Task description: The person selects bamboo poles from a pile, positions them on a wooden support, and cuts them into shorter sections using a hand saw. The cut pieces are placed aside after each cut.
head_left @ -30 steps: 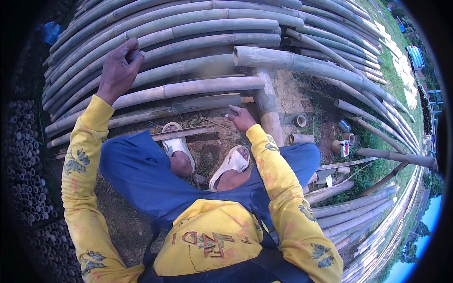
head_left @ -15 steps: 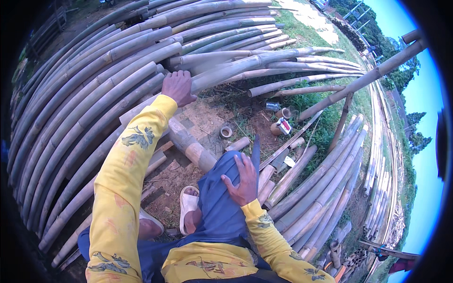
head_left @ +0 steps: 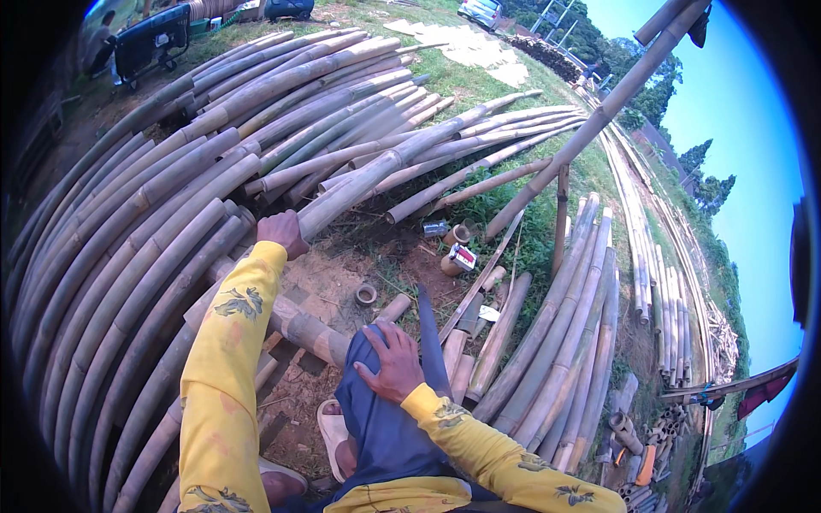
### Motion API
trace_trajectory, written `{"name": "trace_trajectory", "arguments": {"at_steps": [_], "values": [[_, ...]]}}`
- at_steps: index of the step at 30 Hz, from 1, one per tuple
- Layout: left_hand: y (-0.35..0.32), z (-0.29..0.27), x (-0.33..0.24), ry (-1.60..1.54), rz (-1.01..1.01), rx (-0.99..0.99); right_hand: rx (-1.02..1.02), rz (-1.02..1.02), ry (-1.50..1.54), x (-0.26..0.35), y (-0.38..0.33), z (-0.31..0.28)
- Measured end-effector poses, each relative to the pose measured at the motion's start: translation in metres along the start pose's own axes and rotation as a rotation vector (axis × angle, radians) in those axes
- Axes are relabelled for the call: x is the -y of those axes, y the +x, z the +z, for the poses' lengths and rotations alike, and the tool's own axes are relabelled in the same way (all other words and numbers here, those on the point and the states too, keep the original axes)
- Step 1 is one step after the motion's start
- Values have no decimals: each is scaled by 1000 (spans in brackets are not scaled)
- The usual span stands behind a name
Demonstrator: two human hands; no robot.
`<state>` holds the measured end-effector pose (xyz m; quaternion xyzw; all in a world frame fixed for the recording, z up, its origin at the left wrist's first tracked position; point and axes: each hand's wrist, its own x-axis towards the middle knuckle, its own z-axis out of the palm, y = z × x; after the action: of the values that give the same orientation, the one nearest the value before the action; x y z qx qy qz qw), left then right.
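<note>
My left hand [head_left: 282, 235] is closed around the near end of a long pale bamboo pole [head_left: 357, 185], which slants away to the upper right over other poles. Lying flat with fingers stretched, my right hand [head_left: 395, 366] rests on my blue-trousered knee and holds nothing. Close beside that knee a long dark pointed blade [head_left: 433, 335] stands up; its lower part is hidden. A thick bamboo length [head_left: 312, 333] lies on the ground between my left arm and the knee.
Stacked bamboo poles [head_left: 128, 248] fill the left side. More poles [head_left: 560, 342] lie to the right, beneath a slanted bamboo post [head_left: 590, 132]. A cut bamboo ring [head_left: 366, 295], a clear container [head_left: 435, 228] and a red-and-white pack [head_left: 463, 257] are ahead. An orange-handled tool [head_left: 647, 464] lies lower right.
The view has shifted, so the scene sits farther left and lower and more of the far ground shows. My left hand stays on the pole's end; my right hand stays on the knee.
</note>
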<state>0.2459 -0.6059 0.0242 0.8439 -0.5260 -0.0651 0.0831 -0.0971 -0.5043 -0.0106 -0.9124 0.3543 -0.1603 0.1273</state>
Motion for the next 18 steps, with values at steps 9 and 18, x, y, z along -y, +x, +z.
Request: {"name": "trace_trajectory", "arguments": {"at_steps": [9,18], "values": [[-163,-76,38,-11,59,118,2,-23,-37,9,-3,-1],[-455,-165,145,121,-257,131,-113,14,144,15,40,-47]]}}
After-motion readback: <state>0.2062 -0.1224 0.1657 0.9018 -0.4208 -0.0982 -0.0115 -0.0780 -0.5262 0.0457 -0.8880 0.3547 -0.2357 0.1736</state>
